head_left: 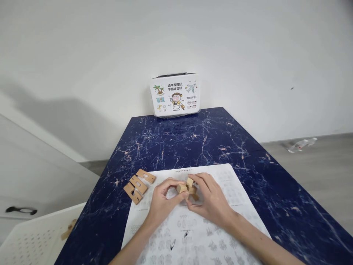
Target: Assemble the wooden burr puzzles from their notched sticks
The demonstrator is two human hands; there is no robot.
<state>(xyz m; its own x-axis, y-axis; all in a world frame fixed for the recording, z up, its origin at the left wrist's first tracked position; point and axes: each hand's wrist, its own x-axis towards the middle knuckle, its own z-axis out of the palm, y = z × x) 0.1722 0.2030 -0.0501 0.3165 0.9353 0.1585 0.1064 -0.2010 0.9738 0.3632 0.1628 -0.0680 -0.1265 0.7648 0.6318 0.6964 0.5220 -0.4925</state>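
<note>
Over a printed sheet (234, 191) on the blue counter (179, 143), left hand (164, 195) and right hand (211, 195) are both just pinching chunky wooden bits (181, 188).

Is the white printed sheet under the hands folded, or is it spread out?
Spread out, as far as it shows: the sheet lies flat on the blue table, its printed side facing up.

Bare from fingertips to the lower edge of view: left hand (162, 201) and left forearm (138, 241) toward seven o'clock, right hand (211, 200) and right forearm (253, 235) toward five. Slender, tapering fingers (202, 183), narrow wrists (229, 217) (nail details too small to make out).
</note>
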